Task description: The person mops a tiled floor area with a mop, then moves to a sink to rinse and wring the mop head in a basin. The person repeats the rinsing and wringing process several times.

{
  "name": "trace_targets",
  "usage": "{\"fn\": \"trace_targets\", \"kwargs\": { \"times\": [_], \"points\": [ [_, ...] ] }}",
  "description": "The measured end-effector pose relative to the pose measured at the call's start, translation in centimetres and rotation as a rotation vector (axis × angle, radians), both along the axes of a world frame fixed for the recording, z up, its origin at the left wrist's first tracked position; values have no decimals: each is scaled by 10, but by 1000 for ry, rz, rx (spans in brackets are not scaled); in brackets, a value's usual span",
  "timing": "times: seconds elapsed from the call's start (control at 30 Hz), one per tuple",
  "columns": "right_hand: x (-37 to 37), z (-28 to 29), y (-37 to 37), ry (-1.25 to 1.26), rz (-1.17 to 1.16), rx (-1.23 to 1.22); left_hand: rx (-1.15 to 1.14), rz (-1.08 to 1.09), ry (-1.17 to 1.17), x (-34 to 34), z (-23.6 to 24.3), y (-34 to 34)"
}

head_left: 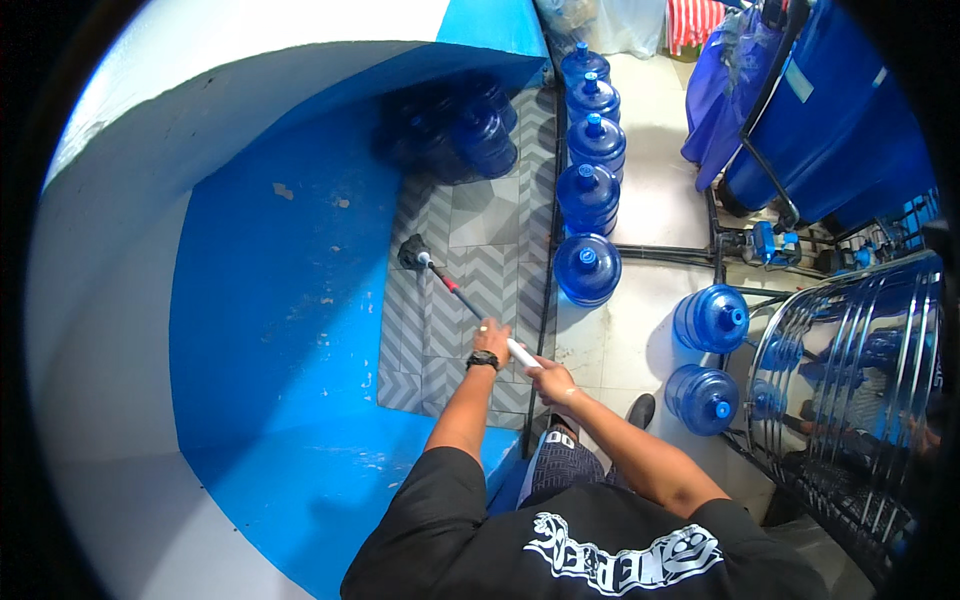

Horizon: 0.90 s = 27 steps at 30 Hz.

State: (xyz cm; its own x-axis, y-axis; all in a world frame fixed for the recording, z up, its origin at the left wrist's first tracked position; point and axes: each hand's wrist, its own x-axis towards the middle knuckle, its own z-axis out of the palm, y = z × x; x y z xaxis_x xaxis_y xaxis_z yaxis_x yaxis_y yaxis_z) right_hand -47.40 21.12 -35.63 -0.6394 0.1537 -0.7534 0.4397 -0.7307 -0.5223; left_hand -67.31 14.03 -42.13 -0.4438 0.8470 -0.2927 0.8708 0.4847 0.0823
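Both my hands are closed around the handle of a mop (462,297). My left hand (490,341), with a dark watch at the wrist, grips the shaft farther down. Behind it, nearer my body, my right hand (551,381) holds the white upper end. The shaft slants away to the far left, dark with a red section. Its dark grey mop head (412,252) rests on the grey zigzag-patterned tiles (480,300), close to the foot of the blue wall.
A row of blue water jugs (588,268) lines the tiles' right edge. More jugs (484,140) stand in the shaded far corner. Two jugs (702,399) lie by a shiny steel tank (850,370). Black pipes (660,254) cross the pale floor. The blue wall (280,270) curves along the left.
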Motion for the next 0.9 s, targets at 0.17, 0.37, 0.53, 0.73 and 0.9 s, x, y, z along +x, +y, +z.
{"fn": "trace_targets", "kwargs": {
  "times": [0.17, 0.37, 0.53, 0.73, 0.9],
  "points": [
    [163, 68, 44, -112, 0, -90, 59, -359, -322, 133, 7, 33],
    [322, 200, 64, -203, 19, 64, 369, -471, -615, 305, 63, 56],
    [330, 201, 59, -271, 4, 175, 142, -505, -564, 329, 73, 59],
    [216, 115, 58, -123, 17, 237, 110, -507, -409, 189, 19, 54],
    [2, 9, 51, 32, 104, 451, 116, -239, 22, -20, -25, 47]
  ]
}}
